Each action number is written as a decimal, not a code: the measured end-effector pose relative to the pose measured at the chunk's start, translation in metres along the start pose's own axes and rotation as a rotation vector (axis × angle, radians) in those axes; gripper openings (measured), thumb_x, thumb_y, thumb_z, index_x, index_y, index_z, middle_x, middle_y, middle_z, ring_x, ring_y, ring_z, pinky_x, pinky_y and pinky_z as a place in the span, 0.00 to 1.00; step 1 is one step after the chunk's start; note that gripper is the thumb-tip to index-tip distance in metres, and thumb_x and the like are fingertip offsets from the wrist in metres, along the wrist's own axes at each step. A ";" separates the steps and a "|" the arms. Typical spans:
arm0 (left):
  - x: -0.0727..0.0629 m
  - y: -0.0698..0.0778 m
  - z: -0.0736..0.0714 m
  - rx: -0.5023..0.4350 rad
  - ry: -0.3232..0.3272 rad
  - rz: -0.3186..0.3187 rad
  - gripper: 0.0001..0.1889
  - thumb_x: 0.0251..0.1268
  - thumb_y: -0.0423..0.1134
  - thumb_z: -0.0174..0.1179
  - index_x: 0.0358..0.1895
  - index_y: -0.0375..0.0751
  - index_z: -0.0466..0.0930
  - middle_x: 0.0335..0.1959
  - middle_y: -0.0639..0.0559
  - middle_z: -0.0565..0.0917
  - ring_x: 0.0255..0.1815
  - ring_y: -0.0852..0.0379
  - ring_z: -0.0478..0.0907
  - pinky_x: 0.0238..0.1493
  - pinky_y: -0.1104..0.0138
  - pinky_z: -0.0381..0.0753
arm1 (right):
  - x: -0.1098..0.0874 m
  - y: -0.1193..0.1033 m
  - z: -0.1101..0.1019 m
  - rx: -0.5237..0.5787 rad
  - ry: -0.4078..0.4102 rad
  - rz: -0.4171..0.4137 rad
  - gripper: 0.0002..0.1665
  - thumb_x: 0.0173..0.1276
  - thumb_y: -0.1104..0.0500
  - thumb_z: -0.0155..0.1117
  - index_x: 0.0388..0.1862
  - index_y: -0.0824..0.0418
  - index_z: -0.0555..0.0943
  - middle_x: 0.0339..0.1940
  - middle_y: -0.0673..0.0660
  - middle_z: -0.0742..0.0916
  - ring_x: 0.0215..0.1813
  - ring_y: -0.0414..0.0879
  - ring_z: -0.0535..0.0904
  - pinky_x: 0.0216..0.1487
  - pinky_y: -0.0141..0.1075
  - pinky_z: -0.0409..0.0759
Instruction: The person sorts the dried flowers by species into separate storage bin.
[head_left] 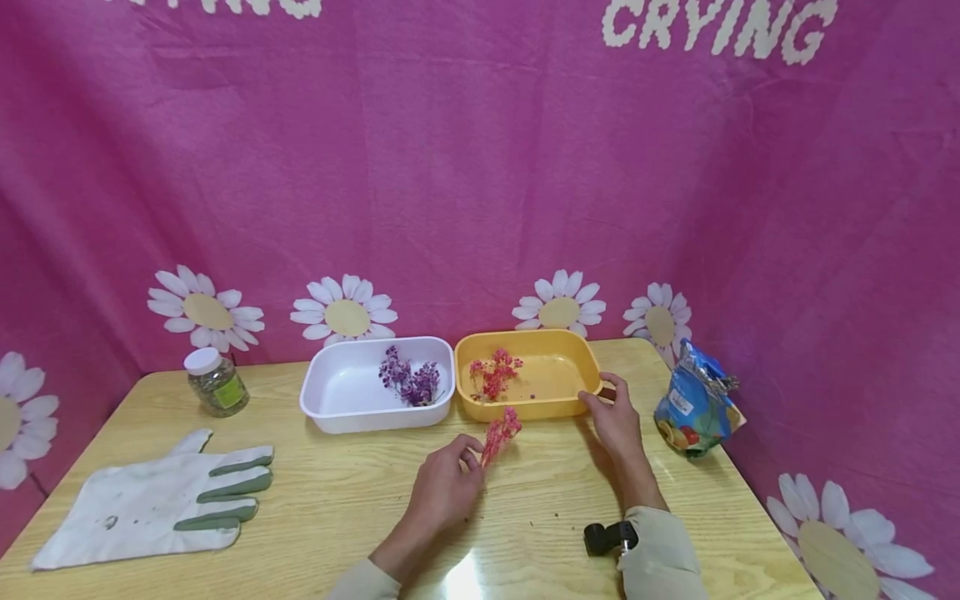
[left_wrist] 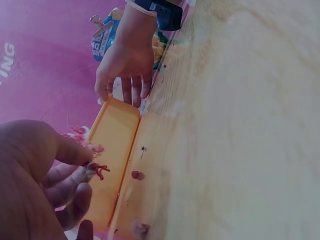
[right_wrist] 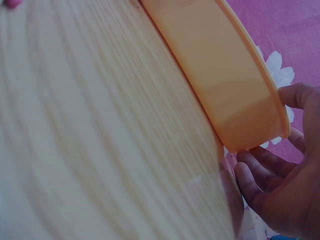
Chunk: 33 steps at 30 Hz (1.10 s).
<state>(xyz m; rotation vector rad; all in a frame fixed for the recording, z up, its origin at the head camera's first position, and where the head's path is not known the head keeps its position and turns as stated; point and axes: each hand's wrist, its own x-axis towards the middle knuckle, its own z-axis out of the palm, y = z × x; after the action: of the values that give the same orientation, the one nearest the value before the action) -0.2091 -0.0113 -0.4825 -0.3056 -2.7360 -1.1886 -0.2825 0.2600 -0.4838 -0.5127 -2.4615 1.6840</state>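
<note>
My left hand (head_left: 448, 483) pinches a sprig of pink dried flowers (head_left: 501, 432) by its stems, held in front of the yellow tray (head_left: 562, 408). In the left wrist view the thumb and fingers meet on the stems. My right hand (head_left: 617, 421) grips the right end of the yellow tray, thumb over the rim and fingers along the outer wall, as the right wrist view shows. More pink dried flowers (head_left: 495, 375) lie inside at the tray's left. Beside it stands a white tray (head_left: 330, 417) with purple dried flowers (head_left: 411, 382) at its right side.
A blue snack bag (head_left: 693, 404) closed with a clip stands at the right. To the left are a jar with a white lid (head_left: 217, 383) and a white-and-green work glove (head_left: 157, 504). Small flower bits lie on the wooden table (head_left: 330, 517). A pink cloth (head_left: 450, 183) hangs behind.
</note>
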 end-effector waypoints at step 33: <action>0.056 0.011 -0.021 -0.063 0.219 0.089 0.06 0.55 0.37 0.66 0.36 0.47 0.81 0.25 0.57 0.83 0.21 0.64 0.71 0.25 0.71 0.71 | 0.000 0.000 -0.001 -0.006 0.011 -0.032 0.35 0.69 0.48 0.58 0.71 0.51 0.59 0.62 0.62 0.75 0.62 0.56 0.75 0.62 0.46 0.72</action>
<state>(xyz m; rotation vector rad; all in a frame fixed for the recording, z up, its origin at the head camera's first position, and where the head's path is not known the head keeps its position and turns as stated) -0.2596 -0.0117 -0.4488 -0.2825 -2.4767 -1.2090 -0.2820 0.2610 -0.4839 -0.4792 -2.4545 1.6573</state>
